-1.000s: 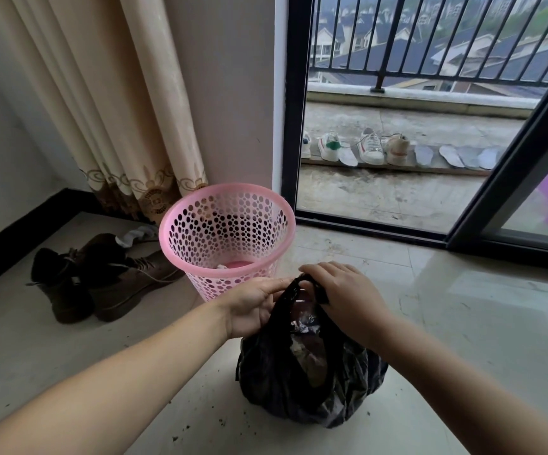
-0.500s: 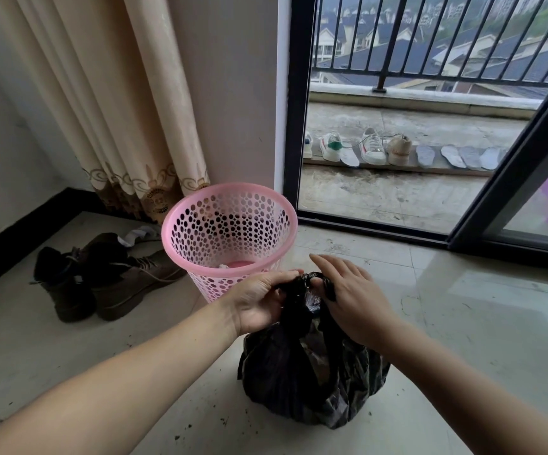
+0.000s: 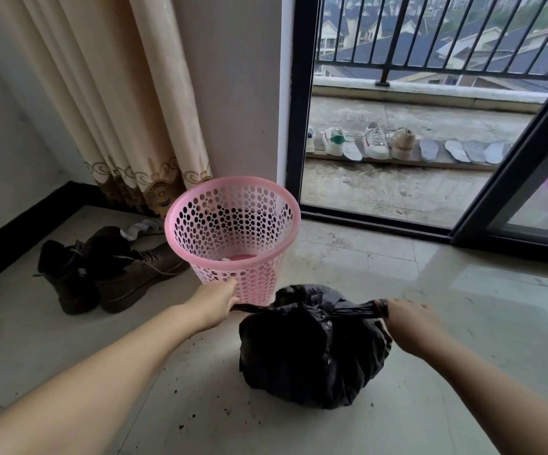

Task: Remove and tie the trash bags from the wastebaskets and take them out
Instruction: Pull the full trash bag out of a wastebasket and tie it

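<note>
Change: hands, together at the bag mouth a second ago, now pulled wide apart.
Left hand (image 3: 215, 302): clamped on one twisted bag end.
Right hand (image 3: 409, 318): clamped on the other.
Black trash bag (image 3: 312, 349): on floor, near side of pink wastebasket (image 3: 233, 238).
Meaning: knot likely cinching; carry-out remains.

Pink basket (image 3: 233, 238) just behind bag (image 3: 312, 349), boots (image 3: 111, 270) left, floor (image 3: 463, 323) open rt

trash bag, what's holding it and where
Both hands hold the trash bag: the left hand and the right hand each pinch one twisted top end, stretched sideways.
</note>
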`<action>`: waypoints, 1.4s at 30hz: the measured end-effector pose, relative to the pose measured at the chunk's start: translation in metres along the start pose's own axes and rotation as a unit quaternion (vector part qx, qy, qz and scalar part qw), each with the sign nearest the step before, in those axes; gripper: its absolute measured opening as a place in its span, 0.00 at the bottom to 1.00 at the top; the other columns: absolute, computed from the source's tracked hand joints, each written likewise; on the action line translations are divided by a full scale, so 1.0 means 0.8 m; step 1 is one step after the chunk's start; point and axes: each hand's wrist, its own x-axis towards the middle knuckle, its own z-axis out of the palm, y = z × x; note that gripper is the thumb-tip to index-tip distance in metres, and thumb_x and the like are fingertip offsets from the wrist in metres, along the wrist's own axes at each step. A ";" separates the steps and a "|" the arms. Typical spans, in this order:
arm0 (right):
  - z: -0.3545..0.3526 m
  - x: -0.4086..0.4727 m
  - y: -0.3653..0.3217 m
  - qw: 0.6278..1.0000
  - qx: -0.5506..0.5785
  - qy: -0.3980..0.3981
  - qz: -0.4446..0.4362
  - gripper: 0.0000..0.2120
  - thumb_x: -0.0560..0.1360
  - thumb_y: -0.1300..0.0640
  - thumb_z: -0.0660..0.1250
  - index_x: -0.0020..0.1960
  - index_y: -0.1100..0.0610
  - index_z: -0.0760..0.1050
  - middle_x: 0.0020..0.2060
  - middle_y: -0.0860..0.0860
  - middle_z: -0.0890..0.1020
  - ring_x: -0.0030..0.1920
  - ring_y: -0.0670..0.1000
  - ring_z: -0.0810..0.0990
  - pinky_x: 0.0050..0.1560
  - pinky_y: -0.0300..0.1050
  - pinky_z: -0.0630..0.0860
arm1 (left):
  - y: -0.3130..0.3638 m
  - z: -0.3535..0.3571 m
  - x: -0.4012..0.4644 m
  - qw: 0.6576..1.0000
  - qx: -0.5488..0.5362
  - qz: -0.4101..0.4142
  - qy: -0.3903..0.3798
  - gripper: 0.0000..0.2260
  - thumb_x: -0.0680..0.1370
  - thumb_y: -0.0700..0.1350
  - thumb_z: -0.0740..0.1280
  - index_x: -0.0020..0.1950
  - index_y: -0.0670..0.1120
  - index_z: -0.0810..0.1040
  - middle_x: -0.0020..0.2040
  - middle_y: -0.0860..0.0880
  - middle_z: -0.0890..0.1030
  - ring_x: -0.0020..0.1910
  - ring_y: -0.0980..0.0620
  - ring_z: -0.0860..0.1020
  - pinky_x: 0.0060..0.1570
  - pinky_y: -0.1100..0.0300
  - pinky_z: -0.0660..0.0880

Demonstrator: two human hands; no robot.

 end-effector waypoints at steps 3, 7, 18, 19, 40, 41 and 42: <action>0.028 -0.004 0.034 0.998 -0.037 -0.026 0.046 0.18 0.75 0.60 0.50 0.55 0.42 0.71 0.44 0.47 0.80 0.47 0.54 0.79 0.45 0.45 0.67 | -0.039 0.020 -0.001 0.995 0.046 -0.071 -0.044 0.18 0.76 0.43 0.53 0.66 0.45 0.61 0.60 0.41 0.77 0.58 0.42 0.76 0.56 0.51 0.74; 0.040 -0.005 0.047 0.992 -0.047 -0.055 0.102 0.11 0.72 0.63 0.54 0.38 0.48 0.67 0.33 0.46 0.76 0.37 0.51 0.74 0.33 0.39 0.60 | -0.047 0.030 0.006 0.993 0.053 -0.099 -0.044 0.24 0.74 0.38 0.50 0.71 0.45 0.56 0.63 0.41 0.76 0.59 0.41 0.75 0.58 0.47 0.74; -0.052 0.020 -0.019 0.725 0.688 -0.017 0.039 0.11 0.78 0.53 0.62 0.42 0.59 0.76 0.38 0.55 0.80 0.40 0.51 0.80 0.40 0.42 0.76 | 0.025 -0.029 -0.012 0.962 -0.228 0.012 -0.152 0.10 0.74 0.49 0.69 0.38 0.43 0.77 0.36 0.52 0.77 0.37 0.56 0.74 0.43 0.60 0.76; -0.061 0.019 -0.031 0.716 0.698 -0.020 0.014 0.11 0.78 0.54 0.61 0.42 0.60 0.77 0.37 0.55 0.81 0.38 0.50 0.80 0.40 0.42 0.77 | 0.038 -0.035 -0.012 0.962 -0.235 0.030 -0.133 0.10 0.73 0.49 0.69 0.41 0.42 0.78 0.37 0.51 0.79 0.38 0.55 0.76 0.44 0.59 0.74; -0.124 -0.037 -0.118 0.915 0.275 -0.151 -0.255 0.11 0.73 0.48 0.67 0.37 0.53 0.76 0.28 0.46 0.71 0.29 0.44 0.67 0.33 0.39 0.63 | 0.113 -0.053 -0.025 0.977 -0.063 0.203 -0.019 0.30 0.76 0.39 0.63 0.73 0.60 0.59 0.37 0.50 0.74 0.38 0.51 0.74 0.42 0.58 0.71; -0.127 -0.039 -0.117 0.909 0.277 -0.160 -0.268 0.09 0.73 0.49 0.68 0.37 0.53 0.77 0.29 0.46 0.72 0.29 0.42 0.67 0.33 0.36 0.63 | 0.115 -0.051 -0.026 0.972 -0.093 0.214 -0.027 0.28 0.75 0.39 0.63 0.71 0.60 0.63 0.40 0.50 0.76 0.40 0.52 0.74 0.43 0.60 0.71; -0.131 -0.040 -0.115 0.901 0.287 -0.168 -0.280 0.09 0.73 0.50 0.69 0.36 0.52 0.77 0.29 0.45 0.72 0.28 0.41 0.67 0.32 0.34 0.63 | 0.118 -0.048 -0.027 0.963 -0.137 0.226 -0.041 0.22 0.74 0.39 0.65 0.65 0.56 0.71 0.43 0.50 0.77 0.43 0.52 0.75 0.44 0.63 0.71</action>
